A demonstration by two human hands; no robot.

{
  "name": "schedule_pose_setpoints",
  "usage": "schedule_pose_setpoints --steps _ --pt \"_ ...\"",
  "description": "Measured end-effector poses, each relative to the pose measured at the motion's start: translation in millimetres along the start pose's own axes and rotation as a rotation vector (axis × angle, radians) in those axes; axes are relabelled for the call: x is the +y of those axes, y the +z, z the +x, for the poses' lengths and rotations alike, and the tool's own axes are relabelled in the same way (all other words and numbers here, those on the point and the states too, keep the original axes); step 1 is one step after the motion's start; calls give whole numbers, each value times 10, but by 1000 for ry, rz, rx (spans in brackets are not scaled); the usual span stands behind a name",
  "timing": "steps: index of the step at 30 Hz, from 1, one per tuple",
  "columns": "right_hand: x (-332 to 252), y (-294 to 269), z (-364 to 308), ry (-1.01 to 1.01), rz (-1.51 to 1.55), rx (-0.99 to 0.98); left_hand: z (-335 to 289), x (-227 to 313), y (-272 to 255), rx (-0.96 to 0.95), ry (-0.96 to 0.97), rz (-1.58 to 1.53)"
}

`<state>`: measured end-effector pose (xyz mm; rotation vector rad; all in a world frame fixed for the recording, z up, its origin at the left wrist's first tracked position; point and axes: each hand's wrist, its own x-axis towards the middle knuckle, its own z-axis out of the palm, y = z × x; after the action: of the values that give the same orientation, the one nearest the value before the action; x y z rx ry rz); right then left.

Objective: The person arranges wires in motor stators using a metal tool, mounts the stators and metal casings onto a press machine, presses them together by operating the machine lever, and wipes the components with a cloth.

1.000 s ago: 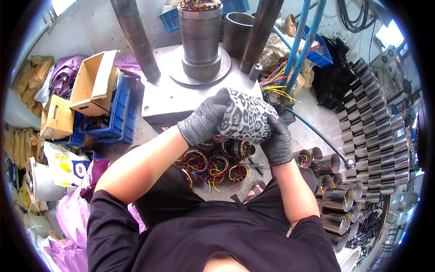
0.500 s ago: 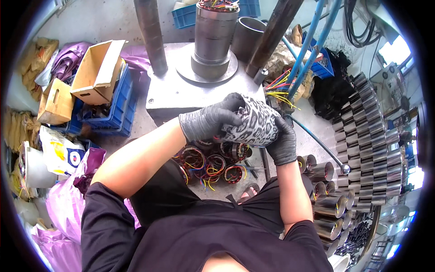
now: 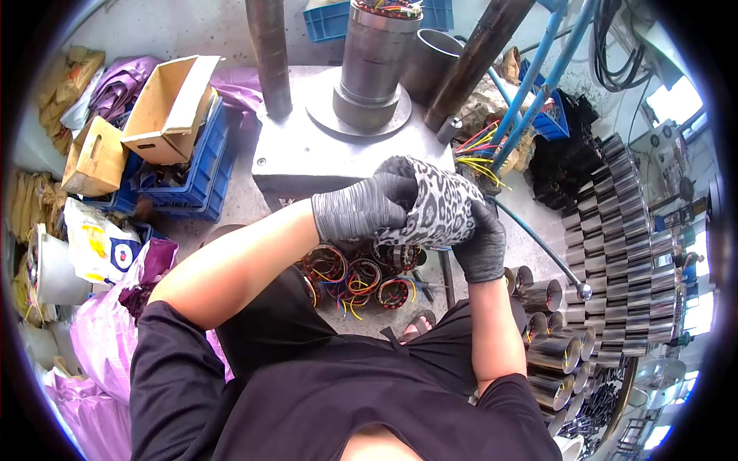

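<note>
Both my hands wear dark grey gloves and hold a grey-and-black leopard-print cloth [image 3: 447, 201] in front of the metal press table. My left hand [image 3: 361, 207] is closed on its left edge, with the fingers curled into the fabric. On the other side, my right hand [image 3: 483, 247] grips the lower right of the cloth. The cloth bulges and looks tube-like; whether anything is inside is hidden. Below the hands, several wound motor stators [image 3: 361, 278] with red, yellow and blue wires sit on the floor.
A metal cylinder [image 3: 377, 65] with a wired winding on top stands on the press table [image 3: 307, 157], between steel columns [image 3: 269, 58]. A ball-ended lever [image 3: 550, 253] slants at right, near stacked metal sleeves [image 3: 623, 253]. Blue crates [image 3: 204, 173] and purple sacks [image 3: 100, 338] are at left.
The cloth is spread a little wider, with its upper left edge showing more. Both hands keep their hold. The whole view has shifted slightly.
</note>
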<state>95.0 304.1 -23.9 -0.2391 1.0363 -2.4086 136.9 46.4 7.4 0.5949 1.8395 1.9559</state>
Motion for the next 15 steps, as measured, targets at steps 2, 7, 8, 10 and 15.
schedule_pose_setpoints --steps 2,7,8,10,15 --pt "34 -58 14 -8 -13 28 -18 21 64 34 56 87" --pt "70 -164 42 34 61 81 -20 21 79 89 187 383" --pt "64 -193 35 47 77 81 17 -6 95 70 99 143" --pt "32 -233 6 40 68 86 125 -33 158 48 66 -104" --pt "119 -31 -74 -169 -176 211 47 -80 165 232 -214 -754"
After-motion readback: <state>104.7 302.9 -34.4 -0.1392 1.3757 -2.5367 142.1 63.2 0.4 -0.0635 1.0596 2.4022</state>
